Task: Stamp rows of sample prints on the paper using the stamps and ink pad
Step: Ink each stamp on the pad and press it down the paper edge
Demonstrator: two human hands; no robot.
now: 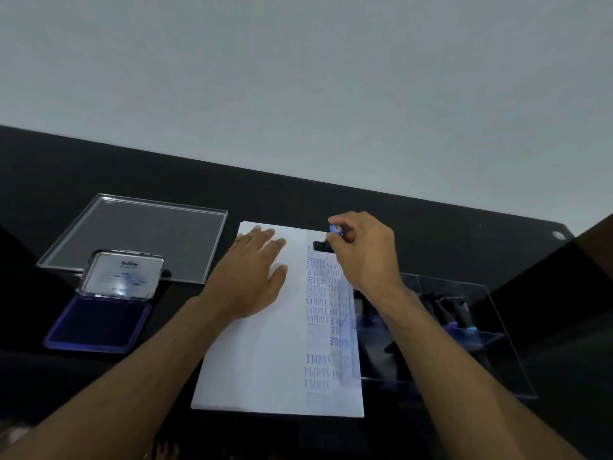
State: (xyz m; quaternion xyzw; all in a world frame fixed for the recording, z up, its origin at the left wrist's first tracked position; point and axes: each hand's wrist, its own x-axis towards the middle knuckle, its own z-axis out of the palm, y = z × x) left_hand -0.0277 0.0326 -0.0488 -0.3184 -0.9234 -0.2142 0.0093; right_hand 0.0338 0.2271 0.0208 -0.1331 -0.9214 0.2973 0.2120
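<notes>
A white sheet of paper (265, 343) lies on the black table, with blue prints such as SAMPLE, AIR and FRAGILE stacked down its right side. My left hand (255, 273) rests flat on the paper's upper left part, fingers straight. My right hand (365, 254) grips a black stamp (323, 246) with a blue-capped handle, its base down on the paper's top right corner above the prints. An open ink pad (96, 322) with a blue pad and a raised metal lid sits at the left.
A clear plastic lid (139, 234) lies behind the ink pad at the back left. A clear box (464, 327) holding several more stamps stands right of the paper, under my right forearm. The table's far edge meets a pale wall.
</notes>
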